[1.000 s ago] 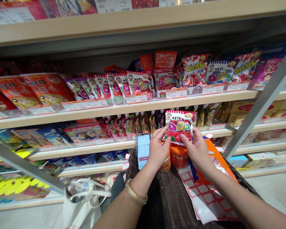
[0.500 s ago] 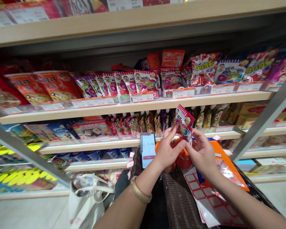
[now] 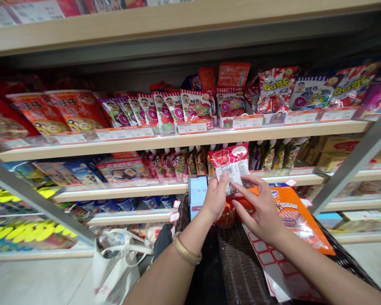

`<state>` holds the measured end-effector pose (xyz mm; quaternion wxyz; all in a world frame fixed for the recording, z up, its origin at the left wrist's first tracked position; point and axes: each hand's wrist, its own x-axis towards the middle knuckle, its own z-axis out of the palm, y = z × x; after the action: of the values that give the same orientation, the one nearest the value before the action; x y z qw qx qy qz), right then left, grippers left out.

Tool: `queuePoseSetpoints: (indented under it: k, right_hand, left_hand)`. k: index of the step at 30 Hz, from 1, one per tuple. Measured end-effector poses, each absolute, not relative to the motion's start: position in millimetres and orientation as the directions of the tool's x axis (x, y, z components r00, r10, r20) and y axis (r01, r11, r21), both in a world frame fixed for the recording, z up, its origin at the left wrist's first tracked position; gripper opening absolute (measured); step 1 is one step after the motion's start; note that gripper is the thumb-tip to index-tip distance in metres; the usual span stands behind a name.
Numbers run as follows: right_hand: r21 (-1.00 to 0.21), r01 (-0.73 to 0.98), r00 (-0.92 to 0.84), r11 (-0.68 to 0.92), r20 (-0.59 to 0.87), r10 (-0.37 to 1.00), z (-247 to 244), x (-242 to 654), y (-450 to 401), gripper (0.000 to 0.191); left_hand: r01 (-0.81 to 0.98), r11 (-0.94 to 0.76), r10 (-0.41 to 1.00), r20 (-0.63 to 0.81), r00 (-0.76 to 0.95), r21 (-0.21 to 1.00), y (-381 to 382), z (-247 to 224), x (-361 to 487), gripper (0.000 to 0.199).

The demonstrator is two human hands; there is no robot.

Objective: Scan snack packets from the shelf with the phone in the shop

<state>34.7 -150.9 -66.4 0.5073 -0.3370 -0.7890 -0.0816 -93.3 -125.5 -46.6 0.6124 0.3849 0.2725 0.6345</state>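
Observation:
A small red and white candy packet [image 3: 231,163] is held up with its printed back facing me, in front of the lower shelf. My left hand [image 3: 215,197] pinches its lower left part, the thumb lying over the printed side. My right hand [image 3: 260,207] is beside it, fingers apart, with fingertips at the packet's lower edge. Below the hands, orange-red containers [image 3: 225,215] are partly covered. An orange snack bag [image 3: 300,216] lies in the dark wicker basket [image 3: 238,258], right of my right hand.
A lit phone [image 3: 197,192] stands at the basket's left edge. Shelves [image 3: 178,142] of candy packets [image 3: 197,106] and drink pouches [image 3: 179,163] span the view. A white tote bag [image 3: 114,267] is at lower left. A sheet with a red grid [image 3: 279,267] lies in the basket.
The packet has turned from its colourful front to its printed back and moved slightly left and down. My right hand's fingers have spread and lowered beside it.

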Motion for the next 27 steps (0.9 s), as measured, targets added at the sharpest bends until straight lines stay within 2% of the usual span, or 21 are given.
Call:
queuePoseSetpoints:
  k: [4, 11, 18, 27]
  right_hand:
    - [-0.151, 0.628, -0.282, 0.764, 0.870, 0.404, -65.0, 36.7, -152.0, 0.034]
    - [-0.129, 0.628, -0.309, 0.768, 0.864, 0.397, -64.7, 39.0, -152.4, 0.025]
    - [-0.140, 0.621, -0.315, 0.771, 0.857, 0.408, -65.5, 39.5, -152.7, 0.025]
    - [-0.135, 0.632, -0.312, 0.763, 0.857, 0.410, -65.3, 39.4, -152.7, 0.027]
  left_hand:
    - [-0.632, -0.054, 0.995, 0.097, 0.034, 0.773, -126.7, -39.9, -92.6, 0.054]
    - [-0.674, -0.021, 0.999, 0.036, 0.009, 0.738, -124.3, -39.1, -93.4, 0.051]
    - [-0.674, 0.016, 1.000, -0.005, 0.018, 0.738, -125.9, -35.5, -94.0, 0.044]
    - [-0.661, 0.006, 1.000, 0.016, 0.027, 0.751, -125.8, -36.9, -94.6, 0.051]
